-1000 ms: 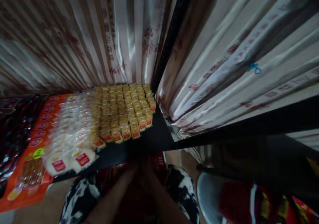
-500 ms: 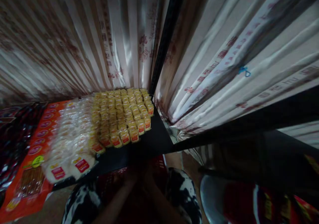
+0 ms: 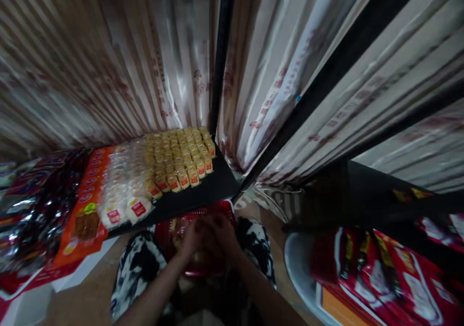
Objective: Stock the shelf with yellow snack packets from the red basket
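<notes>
Between the knees sits a red plastic basket (image 3: 165,234) with small wrapped pieces (image 3: 177,229) dimly visible in it. My left hand (image 3: 193,238) and my right hand (image 3: 223,234) are close together above it, fingers curled in toward each other. Whatever lies between the fingers is too dark to make out. Just beyond, several rows of small yellow wrapped packs (image 3: 177,161) stand on a black shelf (image 3: 217,185). Left of them are clear white-filled packs (image 3: 125,185) with red labels.
An orange packet (image 3: 85,214) and dark shiny packets (image 3: 47,195) lie farther left. Printed plastic sheeting (image 3: 174,65) hangs behind a black post (image 3: 221,50). At the right, a grey tub (image 3: 297,263) stands beside red packets (image 3: 391,273).
The view has turned and shifted, bringing the basket and both hands into clearer sight. More red packets show at the right and more dark packets at the left.
</notes>
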The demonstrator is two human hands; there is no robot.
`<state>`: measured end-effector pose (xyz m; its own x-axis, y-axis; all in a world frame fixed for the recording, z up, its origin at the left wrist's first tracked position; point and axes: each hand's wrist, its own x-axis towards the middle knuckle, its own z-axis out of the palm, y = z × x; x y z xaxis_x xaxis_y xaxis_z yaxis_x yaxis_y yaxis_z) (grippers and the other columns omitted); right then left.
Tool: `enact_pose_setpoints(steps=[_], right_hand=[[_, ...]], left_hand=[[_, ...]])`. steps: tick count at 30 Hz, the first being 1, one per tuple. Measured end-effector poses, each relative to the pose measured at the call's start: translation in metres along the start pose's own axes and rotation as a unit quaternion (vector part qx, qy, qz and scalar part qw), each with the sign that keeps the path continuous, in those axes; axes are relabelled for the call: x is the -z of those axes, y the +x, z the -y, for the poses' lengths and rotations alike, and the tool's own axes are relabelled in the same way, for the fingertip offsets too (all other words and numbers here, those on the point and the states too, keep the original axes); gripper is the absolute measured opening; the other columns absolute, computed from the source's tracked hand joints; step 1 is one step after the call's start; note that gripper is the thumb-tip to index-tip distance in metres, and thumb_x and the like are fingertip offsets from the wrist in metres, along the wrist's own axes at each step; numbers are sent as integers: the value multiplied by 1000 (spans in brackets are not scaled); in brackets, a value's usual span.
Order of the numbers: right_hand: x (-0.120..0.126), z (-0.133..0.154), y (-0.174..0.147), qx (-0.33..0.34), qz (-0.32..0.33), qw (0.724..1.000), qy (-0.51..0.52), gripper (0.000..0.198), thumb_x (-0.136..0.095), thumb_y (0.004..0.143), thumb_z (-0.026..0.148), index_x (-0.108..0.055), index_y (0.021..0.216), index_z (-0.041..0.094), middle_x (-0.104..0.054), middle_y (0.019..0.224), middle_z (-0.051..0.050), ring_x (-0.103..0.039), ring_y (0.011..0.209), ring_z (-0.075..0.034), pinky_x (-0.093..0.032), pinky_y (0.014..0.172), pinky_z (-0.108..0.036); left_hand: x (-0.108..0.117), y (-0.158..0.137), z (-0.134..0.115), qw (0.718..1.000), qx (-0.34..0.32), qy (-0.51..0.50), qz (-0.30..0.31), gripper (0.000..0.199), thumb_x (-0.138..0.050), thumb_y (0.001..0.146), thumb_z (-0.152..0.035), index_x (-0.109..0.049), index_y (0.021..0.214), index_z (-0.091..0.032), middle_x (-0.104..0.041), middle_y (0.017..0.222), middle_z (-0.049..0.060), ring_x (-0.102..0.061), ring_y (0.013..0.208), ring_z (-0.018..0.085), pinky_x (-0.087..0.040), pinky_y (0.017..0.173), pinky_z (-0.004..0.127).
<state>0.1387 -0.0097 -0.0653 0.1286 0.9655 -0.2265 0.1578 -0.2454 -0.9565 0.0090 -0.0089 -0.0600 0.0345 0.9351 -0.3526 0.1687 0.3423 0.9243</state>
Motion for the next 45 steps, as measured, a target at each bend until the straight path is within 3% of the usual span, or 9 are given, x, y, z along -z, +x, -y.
enact_pose_setpoints(steps=[5, 11, 16, 19, 24, 27, 34, 41, 45], right_hand=[[10, 22, -8, 43, -55, 998, -9, 33, -61, 67, 53, -61, 67, 20, -65, 64, -1, -61, 65, -18, -50, 66, -31], [16, 45, -20, 25, 45, 993, 108, 44, -58, 70, 56, -63, 90, 18, -62, 57, 1, -56, 48, -14, -45, 47, -25], [19, 51, -30, 57, 103, 986, 121, 46, -60, 68, 60, -67, 85, 18, -70, 76, -4, -65, 70, -19, -52, 67, -31], [19, 52, -36, 79, 85, 984, 136, 45, -63, 66, 59, -66, 87, 20, -71, 86, -5, -66, 83, -22, -52, 77, -35], [16, 49, -44, 50, 56, 984, 162, 44, -63, 67, 57, -61, 92, 22, -68, 93, -5, -66, 81, -20, -54, 68, -32], [13, 45, -43, 96, 16, 979, 182, 36, -66, 69, 48, -59, 92, 22, -65, 94, -5, -65, 82, -19, -54, 73, -32], [16, 51, -44, 218, -61, 974, 24, 14, -57, 78, 28, -63, 90, 23, -55, 105, -8, -56, 100, -20, -52, 82, -32], [20, 60, -42, 229, -60, 971, -24, 15, -54, 80, 26, -64, 90, 22, -54, 109, -9, -56, 99, -20, -53, 76, -30], [26, 65, -36, 250, -90, 950, -164, 12, -55, 81, 25, -63, 88, 20, -62, 92, -6, -57, 90, -21, -49, 81, -35]], left_hand=[[2, -17, -21, 999, -34, -29, -12, 20, -61, 65, -20, -59, 85, -17, -69, 86, 6, -63, 82, 18, -48, 78, 29], [10, -21, -40, 993, -52, -108, -16, 34, -69, 59, -30, -56, 88, -16, -68, 80, 4, -63, 73, 15, -48, 69, 26], [12, -26, -50, 981, -16, -190, -29, 46, -73, 56, -38, -52, 90, -17, -67, 77, 2, -62, 65, 14, -46, 56, 23], [10, -30, -56, 975, -8, -222, -14, 43, -76, 54, -35, -53, 87, -17, -66, 74, 0, -62, 65, 13, -49, 61, 25], [7, -38, -67, 959, -5, -283, 21, 31, -74, 57, -32, -62, 81, -15, -66, 85, 4, -63, 85, 18, -50, 82, 33], [8, -43, -76, 948, -15, -314, 56, 30, -71, 59, -32, -66, 83, -15, -67, 91, 5, -61, 97, 21, -46, 92, 38], [12, -51, -88, 949, -15, -309, 63, 33, -70, 60, -35, -67, 85, -13, -68, 96, 8, -60, 101, 24, -45, 92, 39], [15, -39, -84, 965, 1, -262, -13, 35, -70, 60, -27, -62, 91, -14, -68, 87, 6, -64, 74, 15, -51, 69, 27], [15, -23, -91, 982, -33, -187, -19, 36, -68, 60, -26, -60, 94, -14, -67, 82, 3, -62, 69, 13, -49, 61, 23]])
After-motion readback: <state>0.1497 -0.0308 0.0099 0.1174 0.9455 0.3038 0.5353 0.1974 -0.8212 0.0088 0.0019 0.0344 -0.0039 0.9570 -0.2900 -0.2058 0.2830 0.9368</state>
